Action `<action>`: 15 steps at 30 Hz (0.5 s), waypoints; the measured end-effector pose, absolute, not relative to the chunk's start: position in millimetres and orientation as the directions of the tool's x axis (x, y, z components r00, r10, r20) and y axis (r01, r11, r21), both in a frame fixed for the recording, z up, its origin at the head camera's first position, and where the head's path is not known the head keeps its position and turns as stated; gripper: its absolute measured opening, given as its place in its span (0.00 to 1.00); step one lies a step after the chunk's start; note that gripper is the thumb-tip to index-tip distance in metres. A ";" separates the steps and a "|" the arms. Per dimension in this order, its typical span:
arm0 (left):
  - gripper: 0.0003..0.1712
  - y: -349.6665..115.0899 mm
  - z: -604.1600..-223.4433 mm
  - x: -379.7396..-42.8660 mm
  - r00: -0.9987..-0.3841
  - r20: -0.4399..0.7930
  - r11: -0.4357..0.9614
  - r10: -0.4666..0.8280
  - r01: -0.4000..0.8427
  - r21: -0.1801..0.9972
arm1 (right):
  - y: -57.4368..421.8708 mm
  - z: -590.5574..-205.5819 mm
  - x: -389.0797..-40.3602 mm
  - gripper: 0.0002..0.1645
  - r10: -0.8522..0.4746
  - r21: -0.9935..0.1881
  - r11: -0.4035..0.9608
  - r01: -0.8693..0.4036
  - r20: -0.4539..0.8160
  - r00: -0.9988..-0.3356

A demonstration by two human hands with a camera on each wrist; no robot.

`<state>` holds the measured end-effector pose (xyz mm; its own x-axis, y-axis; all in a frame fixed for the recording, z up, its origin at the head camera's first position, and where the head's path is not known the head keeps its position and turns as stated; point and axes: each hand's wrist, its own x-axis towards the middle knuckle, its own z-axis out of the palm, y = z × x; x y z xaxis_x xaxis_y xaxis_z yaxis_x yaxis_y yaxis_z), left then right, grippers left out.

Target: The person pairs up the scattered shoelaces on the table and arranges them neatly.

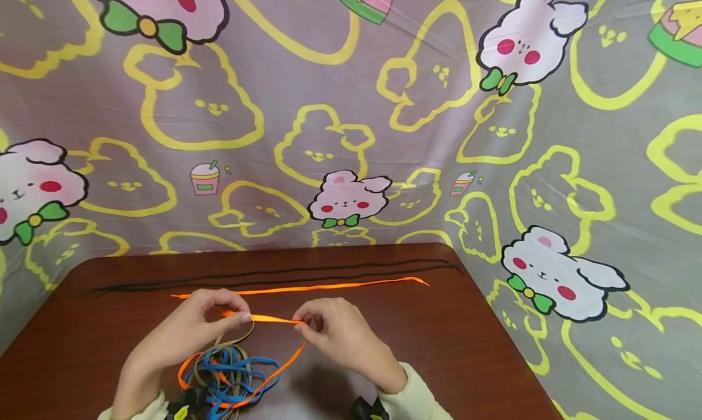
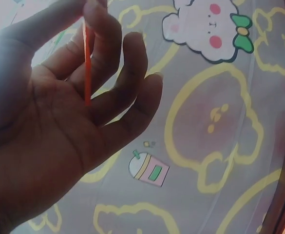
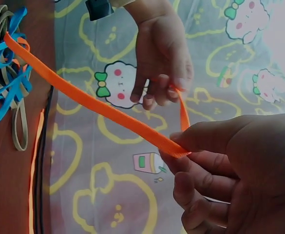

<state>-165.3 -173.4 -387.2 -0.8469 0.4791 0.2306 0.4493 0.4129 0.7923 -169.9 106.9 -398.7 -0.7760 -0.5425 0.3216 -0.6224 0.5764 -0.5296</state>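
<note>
An orange flat shoelace (image 1: 272,319) is stretched between both hands above the table. My left hand (image 1: 189,331) pinches it between thumb and forefinger; the left wrist view shows the other fingers loosely bent, with a strip of the lace (image 2: 87,68) crossing the palm. With thumb and fingertips, my right hand (image 1: 348,338) pinches the lace a short way along. From there the orange lace (image 3: 98,107) runs down into a tangled pile of blue laces (image 1: 263,364) and tan laces (image 1: 205,377) below the hands.
Across the back of the table (image 1: 450,347) lies another orange lace (image 1: 340,284), laid out nearly straight. Behind it stretch long black laces (image 1: 307,267). A grey cloth (image 1: 417,182) with rabbit prints hangs behind and to the right of the table.
</note>
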 end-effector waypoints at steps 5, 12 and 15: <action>0.05 -180.7 -385.3 -162.1 -0.869 0.252 0.479 0.426 0.453 0.752 | 111.0 -394.1 -168.0 0.04 -0.525 -0.512 0.587 -0.627 0.349 -0.776; 0.07 -185.2 -386.0 -159.4 -0.866 0.301 0.512 0.399 0.483 0.710 | 117.8 -387.0 -164.6 0.04 -0.512 -0.510 0.596 -0.620 0.353 -0.783; 0.08 -185.6 -385.8 -158.8 -0.866 0.315 0.522 0.388 0.488 0.700 | 120.6 -385.4 -164.8 0.04 -0.509 -0.508 0.603 -0.615 0.349 -0.787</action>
<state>-158.8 -185.6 -385.8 -0.8664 0.3878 0.3145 0.4876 0.5217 0.7000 -164.8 120.6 -385.4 -0.7869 -0.5092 0.3487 -0.6152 0.6025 -0.5084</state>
